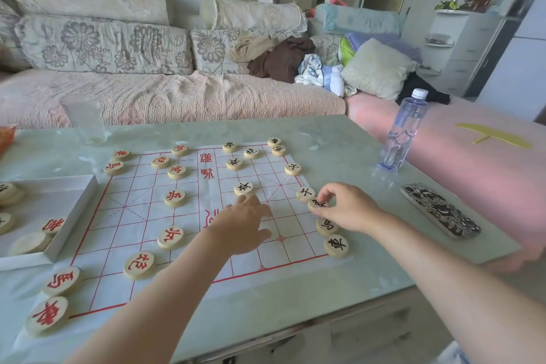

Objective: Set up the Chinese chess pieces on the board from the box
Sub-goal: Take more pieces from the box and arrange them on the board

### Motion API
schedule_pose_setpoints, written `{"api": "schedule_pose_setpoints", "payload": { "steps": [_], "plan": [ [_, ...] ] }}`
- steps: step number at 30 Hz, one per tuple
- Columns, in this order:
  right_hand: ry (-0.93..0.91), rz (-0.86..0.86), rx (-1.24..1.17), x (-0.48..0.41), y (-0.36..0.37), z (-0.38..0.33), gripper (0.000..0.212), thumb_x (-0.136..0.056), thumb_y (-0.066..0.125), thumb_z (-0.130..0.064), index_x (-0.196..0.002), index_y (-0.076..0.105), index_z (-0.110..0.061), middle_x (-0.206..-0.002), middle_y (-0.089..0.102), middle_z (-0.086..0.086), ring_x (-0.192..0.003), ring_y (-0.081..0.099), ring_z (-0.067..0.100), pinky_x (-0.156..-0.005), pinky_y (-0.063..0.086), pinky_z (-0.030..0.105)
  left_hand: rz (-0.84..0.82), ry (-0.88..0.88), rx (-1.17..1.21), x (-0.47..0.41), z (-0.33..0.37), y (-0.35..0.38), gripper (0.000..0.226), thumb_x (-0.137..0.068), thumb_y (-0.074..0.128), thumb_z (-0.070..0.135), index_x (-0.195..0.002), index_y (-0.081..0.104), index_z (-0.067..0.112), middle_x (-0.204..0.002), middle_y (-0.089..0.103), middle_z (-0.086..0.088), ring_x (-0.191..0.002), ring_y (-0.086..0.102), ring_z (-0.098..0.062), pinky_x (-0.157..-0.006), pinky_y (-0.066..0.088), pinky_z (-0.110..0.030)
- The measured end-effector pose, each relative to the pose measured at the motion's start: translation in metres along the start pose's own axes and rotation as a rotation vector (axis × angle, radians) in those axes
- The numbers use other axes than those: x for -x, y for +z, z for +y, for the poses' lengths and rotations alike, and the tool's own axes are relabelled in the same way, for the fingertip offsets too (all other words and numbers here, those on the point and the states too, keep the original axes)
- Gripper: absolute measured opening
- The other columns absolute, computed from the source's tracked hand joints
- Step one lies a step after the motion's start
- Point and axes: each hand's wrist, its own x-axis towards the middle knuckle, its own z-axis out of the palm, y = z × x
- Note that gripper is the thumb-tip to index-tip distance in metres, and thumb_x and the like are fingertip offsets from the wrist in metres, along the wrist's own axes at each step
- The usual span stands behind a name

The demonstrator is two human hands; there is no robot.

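At board [133, 216] right edge, centre-right of frame, right hand [345, 210] pinches black piece [316, 203]. Mid-board, left hand [242, 227] lies flat, fingers straight, empty. Far left: box [74, 216], so left hand is nearer.

Near-left discs, red chars: red 車 [47, 315], red 馬 [62, 280], 炮 [139, 264], 兵 [170, 237]. Right side, black chars: black 車 [336, 245], black 馬 [326, 226], 士 [305, 193]; mid-board 卒 [243, 188]. Pinched black piece [315, 204] beside 士: char half covered. Board [118, 245] centre: big red chars, sideways, illegible
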Motion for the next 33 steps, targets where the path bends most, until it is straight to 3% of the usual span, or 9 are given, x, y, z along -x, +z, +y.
{"api": "schedule_pose_setpoints", "payload": {
  "steps": [8, 13, 18, 22, 28, 33],
  "plan": [
    [-0.013, 0.008, 0.118, 0.001, 0.002, -0.02, 0.015, -0.087, 0.063, -0.05, -0.088, 0.065, -0.035, -0.101, 0.055, -0.013, -0.092, 0.057, 0.012, -0.073, 0.036, 0.027, -0.024, 0.0, -0.025, 0.003, 0.001, -0.001, 0.045, -0.095, 0.051, 0.043, -0.138, 0.044, 0.03, -0.14, 0.036, 0.004, -0.128, 0.036, -0.019, -0.104, 0.036, -0.039],
    [-0.118, 0.038, 0.103, -0.002, 0.006, -0.054, 0.011, -0.091, 0.055, -0.038, -0.091, 0.066, -0.033, -0.101, 0.059, -0.013, -0.094, 0.059, 0.012, -0.076, 0.045, 0.028, 0.003, -0.023, 0.058, 0.007, -0.01, -0.005, 0.042, -0.093, 0.053, 0.041, -0.134, 0.047, 0.03, -0.137, 0.042, 0.004, -0.123, 0.042, -0.019, -0.101, 0.042, -0.04],
    [-0.282, -0.003, 0.023, -0.003, 0.018, -0.111, 0.009, -0.092, 0.058, -0.033, -0.094, 0.067, -0.032, -0.102, 0.063, -0.012, -0.097, 0.059, 0.013, -0.078, 0.047, 0.03, 0.155, -0.077, 0.132, 0.018, -0.03, -0.029, 0.033, -0.093, 0.056, 0.036, -0.124, 0.057, 0.027, -0.121, 0.056, 0.006, -0.112, 0.05, -0.014, -0.09, 0.046, -0.032],
    [-0.383, -0.066, -0.042, 0.0, 0.036, -0.169, 0.015, -0.092, 0.059, -0.03, -0.103, 0.069, -0.029, -0.105, 0.066, -0.01, -0.098, 0.06, 0.015, -0.081, 0.049, 0.032, 0.209, -0.214, 0.212, 0.044, -0.064, -0.052, 0.023, -0.091, 0.058, 0.032, -0.113, 0.064, 0.03, -0.108, 0.065, 0.009, -0.09, 0.059, -0.011, -0.08, 0.049, -0.027],
    [-0.498, -0.178, -0.109, 0.01, 0.08, -0.249, 0.018, -0.091, 0.059, -0.03, -0.107, 0.066, -0.031, -0.108, 0.067, -0.009, -0.101, 0.061, 0.016, -0.088, 0.051, 0.036, 0.327, -0.398, 0.226, 0.108, -0.134, -0.075, 0.021, -0.092, 0.055, 0.027, -0.107, 0.068, 0.028, -0.101, 0.068, 0.008, -0.083, 0.061, -0.012, -0.074, 0.048, -0.024],
    [-0.568, -0.251, -0.125, 0.021, 0.114, -0.305, 0.022, -0.094, 0.056, -0.03, -0.114, 0.065, -0.031, -0.113, 0.065, -0.014, -0.104, 0.06, 0.014, -0.089, 0.05, 0.035, 0.415, -0.536, 0.234, 0.155, -0.185, -0.079, 0.021, -0.088, 0.056, 0.021, -0.104, 0.069, 0.027, -0.1, 0.067, 0.005, -0.092, 0.062, -0.018, -0.083, 0.051, -0.031]
  ]
}}
